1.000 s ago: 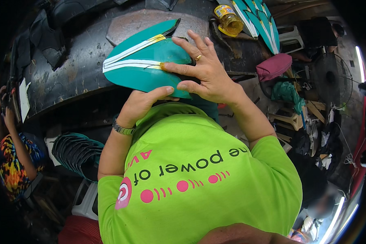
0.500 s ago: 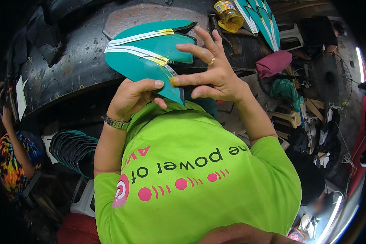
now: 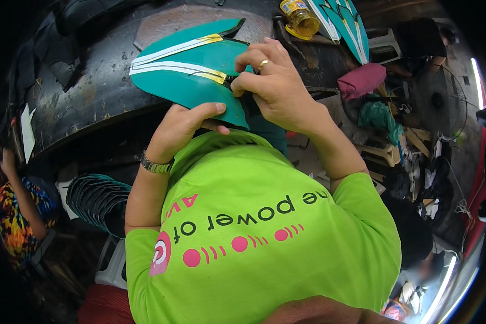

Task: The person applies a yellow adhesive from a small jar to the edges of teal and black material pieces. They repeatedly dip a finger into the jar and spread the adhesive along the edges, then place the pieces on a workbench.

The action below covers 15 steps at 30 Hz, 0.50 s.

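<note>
**Keep the teal pieces lined up**

Your left hand (image 3: 186, 124) holds the teal shaped pieces (image 3: 191, 81) from below, thumb curled over their lower edge. Your right hand (image 3: 278, 86) pinches their right end, where the yellow tips of the white stripes meet. The pieces sit just above the dark, worn worktable (image 3: 86, 102), right in front of your chest. To do this well, I think you should keep the edges matched and hold the lower hand steady. Press with flat fingertips, not nails. A yellow jar (image 3: 299, 19) and more teal pieces (image 3: 343, 24) lie farther back.
</note>
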Available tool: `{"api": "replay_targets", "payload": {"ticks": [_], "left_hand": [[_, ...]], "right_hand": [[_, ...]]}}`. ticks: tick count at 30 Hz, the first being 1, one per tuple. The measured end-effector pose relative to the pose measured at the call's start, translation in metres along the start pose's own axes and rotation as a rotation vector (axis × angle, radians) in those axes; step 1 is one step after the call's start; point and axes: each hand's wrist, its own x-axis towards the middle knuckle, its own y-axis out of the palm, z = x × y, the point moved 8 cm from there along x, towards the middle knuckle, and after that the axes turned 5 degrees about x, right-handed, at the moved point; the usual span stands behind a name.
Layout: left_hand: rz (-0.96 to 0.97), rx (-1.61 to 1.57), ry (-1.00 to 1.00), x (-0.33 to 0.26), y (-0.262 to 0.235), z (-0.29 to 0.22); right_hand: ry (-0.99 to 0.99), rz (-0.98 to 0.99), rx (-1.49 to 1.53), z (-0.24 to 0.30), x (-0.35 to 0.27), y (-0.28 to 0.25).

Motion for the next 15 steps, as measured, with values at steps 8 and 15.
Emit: {"api": "replay_targets", "payload": {"ticks": [8, 15], "left_hand": [[0.028, -0.048, 0.018, -0.004, -0.003, -0.006], [0.144, -0.126, -0.002, -0.006, 0.001, -0.01]], "right_hand": [[-0.086, -0.134, -0.385, 0.004, -0.006, 0.001], [-0.057, -0.034, -0.201, -0.011, -0.011, 0.007]]}}
